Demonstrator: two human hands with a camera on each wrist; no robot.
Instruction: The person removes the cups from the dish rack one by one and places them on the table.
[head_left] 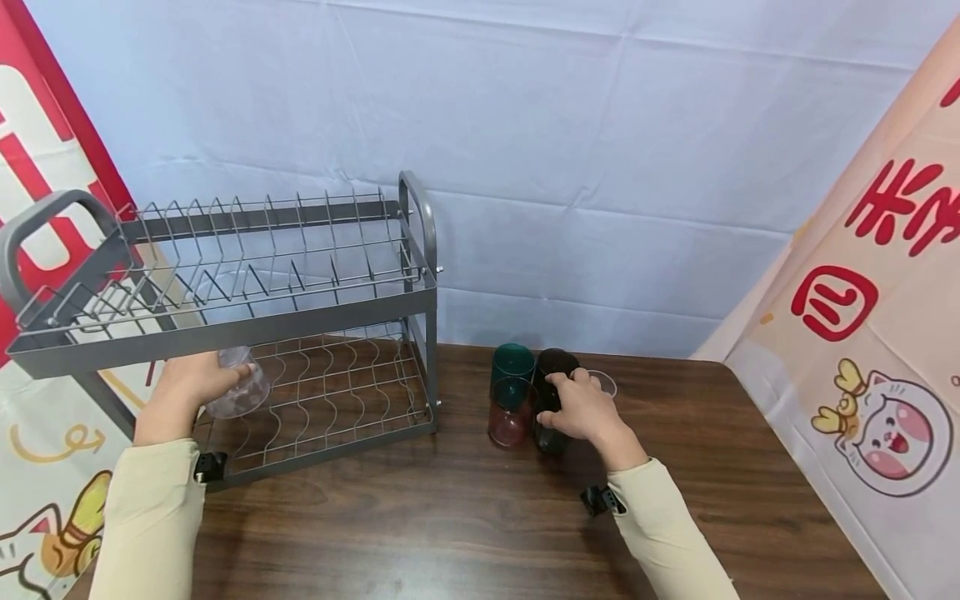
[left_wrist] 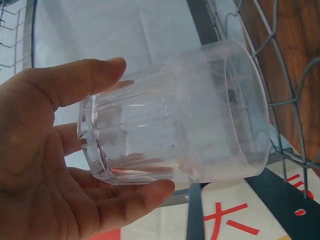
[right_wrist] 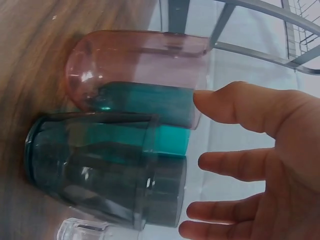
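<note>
My left hand [head_left: 197, 385] holds a clear faceted cup [left_wrist: 170, 115] by its base, thumb on one side and fingers on the other. The cup's mouth points down at the lower wire tier of the grey dish rack [head_left: 225, 329]; whether it touches the wires, I cannot tell. Over the glasses on the table is my right hand [head_left: 585, 407], fingers spread and apart from each other. Close by its fingertips stand a dark grey tumbler [right_wrist: 95, 170] and a pink glass [right_wrist: 135, 57]. Behind these is a teal glass [head_left: 513, 360], and a clear glass [right_wrist: 82, 231] is partly hidden.
The brown wooden table [head_left: 420, 533] carries the two-tier rack at left. The rack's upper tier overhangs my left hand. A pale cloth [head_left: 540, 167] hangs behind the table, with printed banners [head_left: 862, 400] at both sides.
</note>
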